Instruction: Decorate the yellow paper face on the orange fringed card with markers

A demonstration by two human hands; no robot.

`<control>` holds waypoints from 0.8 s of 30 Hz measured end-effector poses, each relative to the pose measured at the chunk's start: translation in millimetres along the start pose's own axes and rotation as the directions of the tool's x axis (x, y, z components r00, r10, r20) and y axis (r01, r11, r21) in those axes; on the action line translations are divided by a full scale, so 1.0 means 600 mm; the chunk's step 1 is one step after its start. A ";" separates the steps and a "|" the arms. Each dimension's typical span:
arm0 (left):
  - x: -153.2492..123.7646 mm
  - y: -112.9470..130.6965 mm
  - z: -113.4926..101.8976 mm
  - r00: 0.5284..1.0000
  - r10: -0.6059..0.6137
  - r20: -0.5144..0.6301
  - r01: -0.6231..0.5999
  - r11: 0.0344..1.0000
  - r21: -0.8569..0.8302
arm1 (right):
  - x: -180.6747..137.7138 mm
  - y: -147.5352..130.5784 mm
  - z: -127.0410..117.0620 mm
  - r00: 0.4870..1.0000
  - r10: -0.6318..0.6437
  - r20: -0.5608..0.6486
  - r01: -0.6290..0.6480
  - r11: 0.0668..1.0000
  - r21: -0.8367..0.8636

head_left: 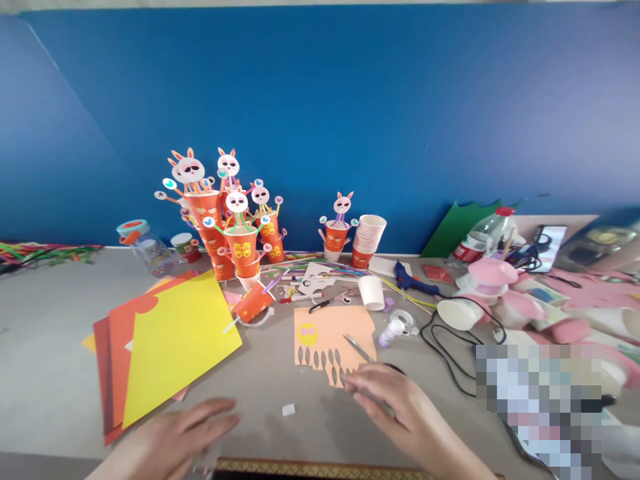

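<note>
My left hand point(173, 437) hovers low over the grey table's front, its fingers stretched out and holding nothing I can see. My right hand point(397, 407) has its thumb and fingertips pinched together at the lower edge of a peach paper sheet point(340, 327); what they grip is too small to make out. Leaf-shaped holes run along that sheet's lower edge. A round yellow piece point(307, 334) with a pink shape lies on it. Scissors point(356, 345) rest on the sheet, blades pointing away, their handles partly behind my right hand. A small white piece point(289, 410) lies between my hands.
Coloured sheets point(183, 343) lie left. Red cups with rabbit faces point(241, 247) stand behind, beside stacked cups point(369, 233). A white cup point(371, 293), glue stick point(391, 332), tape roll point(404, 322), glue gun point(415, 280) with cable and bottle point(485, 233) are to the right.
</note>
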State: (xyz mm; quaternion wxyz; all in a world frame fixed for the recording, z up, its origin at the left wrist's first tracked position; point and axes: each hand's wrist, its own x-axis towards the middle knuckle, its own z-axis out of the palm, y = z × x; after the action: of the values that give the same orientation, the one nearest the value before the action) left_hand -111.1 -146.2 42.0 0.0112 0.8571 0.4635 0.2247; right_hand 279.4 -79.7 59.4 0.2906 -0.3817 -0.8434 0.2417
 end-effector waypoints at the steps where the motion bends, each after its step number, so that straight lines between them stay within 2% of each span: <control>1: 0.037 0.008 -0.002 0.998 0.055 0.025 -0.054 0.998 -0.007 | 0.002 -0.008 0.005 0.998 -0.047 0.033 0.048 0.998 -0.028; 3: 0.109 0.037 0.001 0.976 0.208 0.069 -0.206 0.978 -0.035 | 0.009 -0.028 0.019 0.989 -0.118 0.087 0.124 0.990 -0.067; 4: 0.140 0.057 0.008 0.960 0.280 0.029 -0.276 0.958 -0.082 | 0.014 -0.039 0.028 0.987 -0.126 0.102 0.133 0.989 -0.063; 7: 0.210 0.123 0.041 0.860 0.509 -0.036 -0.488 0.800 -0.350 | 0.025 -0.061 0.052 0.966 -0.216 0.140 0.197 0.971 0.137; 8: 0.226 0.140 0.055 0.834 0.550 -0.034 -0.510 0.747 -0.426 | 0.026 -0.063 0.055 0.967 -0.221 0.129 0.191 0.959 0.210; 11: 0.261 0.157 0.087 0.822 0.567 -0.044 -0.502 0.686 -0.527 | 0.019 -0.050 0.041 0.974 -0.192 0.119 0.148 0.940 0.307; 13: 0.288 0.138 0.097 0.848 0.528 0.044 -0.453 0.767 -0.454 | 0.008 -0.029 0.021 0.994 -0.104 0.013 0.088 0.898 0.431; 14: 0.306 0.121 0.100 0.882 0.464 0.088 -0.407 0.841 -0.356 | 0.001 -0.018 0.011 0.998 -0.032 -0.056 0.056 0.858 0.511; 15: 0.326 0.103 0.103 0.919 0.379 0.113 -0.346 0.909 -0.233 | -0.005 -0.008 0.002 0.980 0.044 -0.192 0.068 0.838 0.541; 17: 0.372 0.063 0.114 0.969 0.206 0.136 -0.204 0.979 -0.030 | -0.014 0.007 -0.005 0.940 0.149 -0.307 0.033 0.854 0.518; 18: 0.397 0.044 0.123 0.974 0.154 0.169 -0.163 0.986 0.038 | -0.017 0.010 -0.004 0.927 0.175 -0.333 0.017 0.865 0.501; 21: 0.467 0.005 0.166 0.984 0.065 0.164 -0.080 0.993 0.083 | -0.022 0.005 0.011 0.942 0.170 -0.289 -0.021 0.889 0.457; 24: 0.513 -0.008 0.217 0.985 0.016 0.170 -0.032 0.995 0.093 | -0.026 -0.003 0.027 0.965 0.141 -0.220 -0.044 0.916 0.399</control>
State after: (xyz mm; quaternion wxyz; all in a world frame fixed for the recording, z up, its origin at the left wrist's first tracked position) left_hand 81.1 127.6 39.2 0.0068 0.8781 0.4608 0.1287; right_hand 275.9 -96.3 44.2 0.4504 -0.3826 -0.7170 0.3697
